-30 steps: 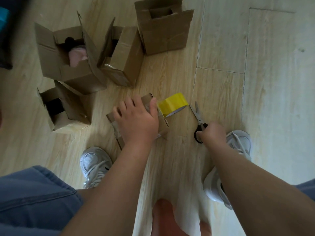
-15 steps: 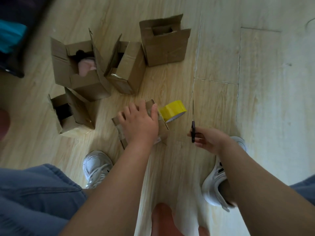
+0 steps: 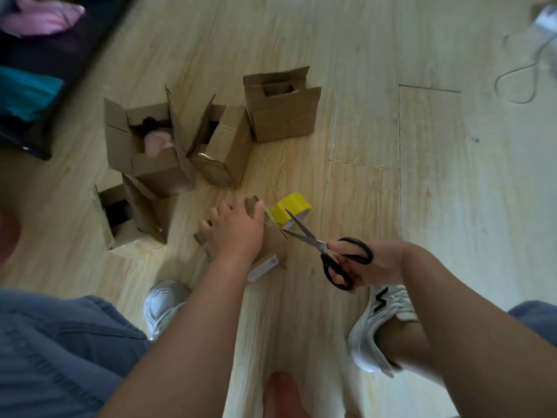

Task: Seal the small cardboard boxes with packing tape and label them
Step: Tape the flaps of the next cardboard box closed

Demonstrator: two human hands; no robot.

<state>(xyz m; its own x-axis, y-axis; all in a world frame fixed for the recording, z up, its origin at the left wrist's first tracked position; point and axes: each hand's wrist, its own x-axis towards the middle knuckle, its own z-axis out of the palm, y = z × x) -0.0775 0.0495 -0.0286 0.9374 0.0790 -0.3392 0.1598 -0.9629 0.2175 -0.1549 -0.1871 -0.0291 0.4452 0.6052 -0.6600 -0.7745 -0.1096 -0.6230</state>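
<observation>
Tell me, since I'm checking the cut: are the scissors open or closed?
Open. The scissors in the right hand show two blades spread apart, tips by the yellow tape roll.

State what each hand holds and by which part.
Right hand holds the scissors by their black handle loops, blades open. Left hand presses flat on the small box, gripping nothing.

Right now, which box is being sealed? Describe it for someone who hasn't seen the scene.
On the wooden floor, nearest the person's shoes, it is the small box under the left hand. Unlike the four open boxes behind, it touches the yellow tape roll.
</observation>
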